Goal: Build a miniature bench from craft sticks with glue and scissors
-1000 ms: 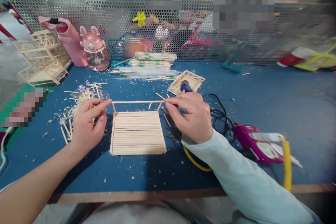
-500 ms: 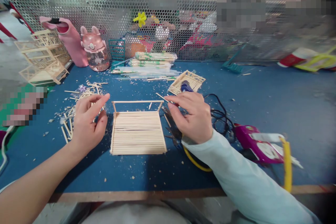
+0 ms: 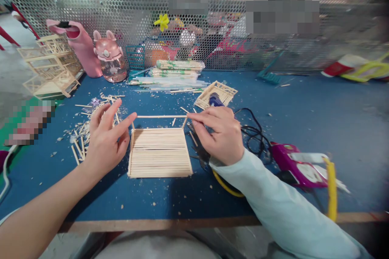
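A flat panel of thin wooden sticks (image 3: 161,153) lies on the blue table in front of me. Two short posts rise at its far corners and carry a crossbar stick (image 3: 161,117). My left hand (image 3: 106,141) has its fingers spread, and its index fingertip meets the bar's left end. At the bar's right end is the outstretched index fingertip of my right hand (image 3: 219,133), with the thumb held lower and apart from it. Neither hand appears to grip anything. Dark scissors or pliers (image 3: 202,158), partly hidden, lie beneath my right hand.
Loose sticks and scraps (image 3: 80,145) lie left. Behind are bundled sticks (image 3: 179,66), a small stick frame (image 3: 229,91) with a blue-tipped tool (image 3: 215,99), and a bunny-eared bottle (image 3: 112,60). A magenta glue gun (image 3: 291,166) with black cord sits right. Perforated metal (image 3: 136,12) borders the back.
My left hand has moved right, its index finger reaching the bar's left corner. My right index fingertip has shifted slightly left onto the bar's right end. The panel has barely moved.
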Motion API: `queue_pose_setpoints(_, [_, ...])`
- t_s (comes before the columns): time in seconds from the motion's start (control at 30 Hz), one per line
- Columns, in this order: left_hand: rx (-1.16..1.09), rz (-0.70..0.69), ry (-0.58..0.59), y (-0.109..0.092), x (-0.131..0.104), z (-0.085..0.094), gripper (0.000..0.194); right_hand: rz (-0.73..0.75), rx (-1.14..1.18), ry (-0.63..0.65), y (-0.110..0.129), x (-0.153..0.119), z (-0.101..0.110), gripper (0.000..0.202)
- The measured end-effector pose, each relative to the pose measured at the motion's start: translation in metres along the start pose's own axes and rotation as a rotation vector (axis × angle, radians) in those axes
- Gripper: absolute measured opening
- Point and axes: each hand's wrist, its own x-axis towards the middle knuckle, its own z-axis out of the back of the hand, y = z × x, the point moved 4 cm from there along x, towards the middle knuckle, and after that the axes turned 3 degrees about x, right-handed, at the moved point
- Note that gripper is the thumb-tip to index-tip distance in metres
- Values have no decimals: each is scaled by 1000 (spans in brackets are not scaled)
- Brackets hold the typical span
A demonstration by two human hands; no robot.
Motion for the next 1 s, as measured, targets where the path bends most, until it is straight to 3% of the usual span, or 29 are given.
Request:
queue_pose_setpoints(0.4, [-66, 22, -20, -2, 0, 0, 54, 2, -10, 9, 1, 1, 0, 18])
queue_pose_setpoints(0.5, [-137, 112, -58, 1, -2, -1, 67, 19, -21, -18, 1, -1, 0, 22])
queue_pose_setpoints(0.57, [-222, 246, -62, 7, -4, -4, 70, 10, -32, -25, 0, -2, -1, 28])
queue_pose_setpoints(0.67, [-305, 391, -44, 15, -6, -8, 51, -27, -43, -17, -2, -3, -2, 26])
queue_pose_setpoints(0.77, [-297, 413, -8, 14, -4, -7, 30, -62, -43, -3, -3, -4, -3, 21])
queue_pose_setpoints(1.0, [-231, 357, -48, 5, -1, -2, 23, -42, -45, -15, -2, -5, -5, 20])
